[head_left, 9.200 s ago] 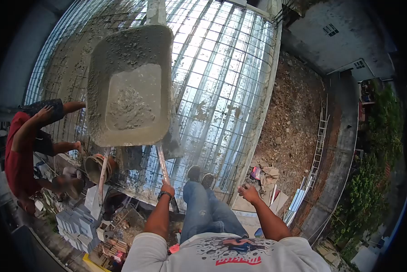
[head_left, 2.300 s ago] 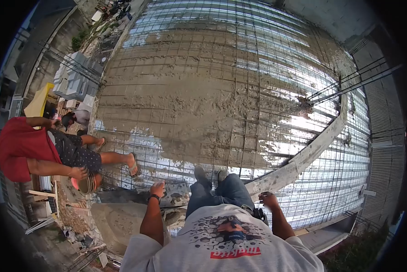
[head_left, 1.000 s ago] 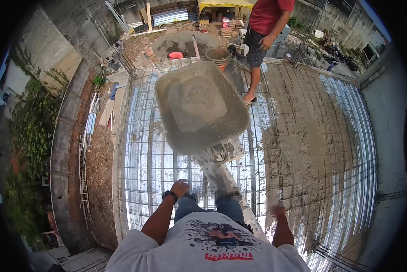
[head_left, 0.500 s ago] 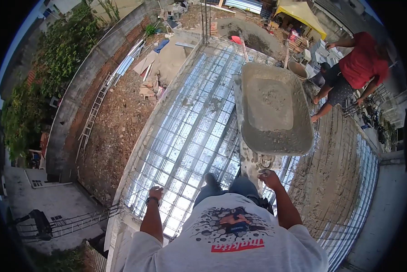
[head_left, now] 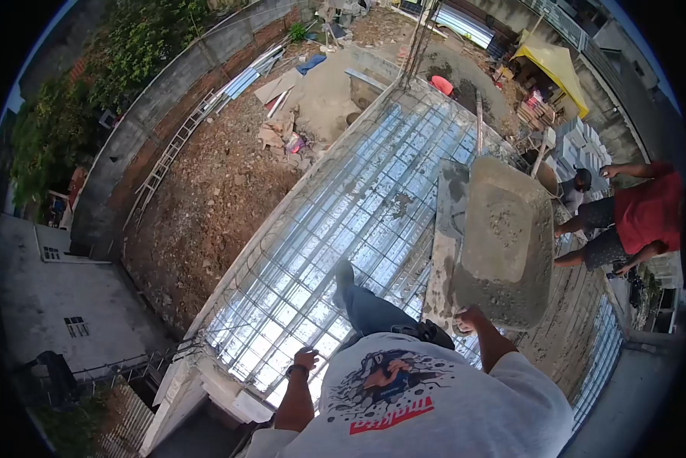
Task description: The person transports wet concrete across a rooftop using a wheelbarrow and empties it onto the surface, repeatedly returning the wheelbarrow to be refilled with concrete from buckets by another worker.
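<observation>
My left hand (head_left: 305, 359), a dark band at its wrist, hangs over the steel mesh (head_left: 282, 305) with loosely parted fingers and nothing visible in it. My right hand (head_left: 472, 317) is at the near left corner of a wheelbarrow (head_left: 499, 229), its fingers curled. Whether they grip the rim or something else there is hard to make out. The wheelbarrow's grey tray is smeared with wet concrete, with a thin layer in the bottom. It stands beside and partly over a concrete-stained plank (head_left: 440, 267). My leg (head_left: 381, 311) is stretched to the left over the mesh.
A co-worker in a red shirt (head_left: 652, 208) stands right of the wheelbarrow. Fresh concrete (head_left: 568, 286) covers part of the deck on the right. The deck's left edge (head_left: 240, 259) drops to rubble-strewn ground (head_left: 221, 191). Upright rebar (head_left: 419, 42) rises at the far corner.
My view has turned, so the wheelbarrow and co-worker appear farther right and lower. My right hand has come to the wheelbarrow's near corner. My foot has moved forward and left over the mesh.
</observation>
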{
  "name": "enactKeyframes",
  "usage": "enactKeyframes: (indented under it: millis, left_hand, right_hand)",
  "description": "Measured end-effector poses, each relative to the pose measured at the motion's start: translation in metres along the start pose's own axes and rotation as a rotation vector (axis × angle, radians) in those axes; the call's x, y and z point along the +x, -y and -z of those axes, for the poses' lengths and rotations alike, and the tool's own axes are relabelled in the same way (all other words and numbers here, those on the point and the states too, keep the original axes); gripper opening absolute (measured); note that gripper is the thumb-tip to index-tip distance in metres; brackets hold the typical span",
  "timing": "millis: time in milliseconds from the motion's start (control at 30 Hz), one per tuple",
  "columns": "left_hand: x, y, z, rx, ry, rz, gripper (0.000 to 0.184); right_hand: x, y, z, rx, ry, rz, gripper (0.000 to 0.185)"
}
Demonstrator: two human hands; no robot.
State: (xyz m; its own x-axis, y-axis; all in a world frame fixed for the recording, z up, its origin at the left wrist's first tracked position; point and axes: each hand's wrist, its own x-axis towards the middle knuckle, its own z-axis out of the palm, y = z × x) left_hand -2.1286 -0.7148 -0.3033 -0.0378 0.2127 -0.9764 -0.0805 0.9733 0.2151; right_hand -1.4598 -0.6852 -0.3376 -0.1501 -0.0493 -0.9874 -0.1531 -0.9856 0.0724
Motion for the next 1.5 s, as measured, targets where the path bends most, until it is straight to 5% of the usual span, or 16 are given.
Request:
enactKeyframes:
  millis: [100, 367, 467, 633, 700, 733, 767, 833, 1000, 1033, 1067, 1133, 1200, 1233, 1267, 1500]
  left_hand:
    - [0.000, -0.056, 0.036, -0.031, -0.158, 0.030, 0.037]
    - [0.019, -0.256, 0.110, -0.235, -0.182, -0.252, 0.047]
    - [0.040, -0.318, 0.100, -0.130, -0.208, -0.277, 0.047]
    - [0.074, -0.393, 0.060, 0.082, -0.136, -0.216, 0.044]
    - [0.087, -0.421, 0.044, 0.161, -0.077, -0.113, 0.042]
    - [0.112, -0.428, 0.049, 0.175, 0.010, -0.078, 0.035]
    - [0.116, -0.456, 0.047, 0.389, 0.114, -0.073, 0.033]
    - [0.137, -0.504, 0.048, 0.627, 0.226, -0.072, 0.033]
    - [0.184, -0.650, 0.030, 0.589, 0.148, 0.052, 0.041]
    - [0.225, -0.687, 0.036, 0.773, 0.220, -0.135, 0.038]
    - [0.283, -0.728, 0.053, 1.518, 0.365, -0.721, 0.036]
    - [0.292, -0.794, 0.053, 2.258, 0.151, -1.654, 0.032]
    - [0.292, -0.879, -0.010, 0.906, 0.071, -0.492, 0.032]
    - [0.244, -0.917, -0.055, 0.696, 0.017, -0.379, 0.032]
    - [0.194, -0.946, -0.096, 0.421, -0.046, -0.283, 0.032]
    - [0.293, -1.001, -0.245, 0.855, 0.025, -0.591, 0.044]
  right_hand:
    - [-0.042, 0.128, -0.128, -0.852, -0.443, 0.482, 0.034]
    - [-0.159, 0.344, -0.310, -0.830, -0.366, 1.094, 0.039]
    - [-0.141, 0.364, -0.299, -0.731, -0.342, 1.110, 0.034]
    - [-0.084, 0.332, -0.236, -0.586, -0.535, 0.535, 0.038]
    - [0.032, 0.263, -0.164, -0.298, -0.502, 0.512, 0.033]
    - [-0.055, 0.276, -0.204, -0.367, -0.578, 0.317, 0.029]
    - [0.019, 0.234, -0.160, -0.501, -0.453, 0.332, 0.021]
    - [-0.026, 0.241, -0.196, -0.129, -0.532, 0.138, 0.027]
    - [-0.073, 0.300, -0.264, 0.192, -0.420, 0.226, 0.022]
    - [-0.103, 0.336, -0.290, 0.130, -0.450, 0.281, 0.026]
    - [-0.110, 0.360, -0.298, 0.076, -0.501, 0.370, 0.030]
    - [-0.120, 0.402, -0.308, 0.069, -0.562, 0.521, 0.034]
    - [-0.133, 0.441, -0.307, 0.111, -0.603, 0.631, 0.034]
    - [-0.135, 0.454, -0.303, 0.107, -0.629, 0.675, 0.034]
    - [-0.128, 0.463, -0.292, 0.054, -0.648, 0.670, 0.029]
    - [-0.099, 0.494, -0.233, 0.418, -0.562, 0.487, 0.022]
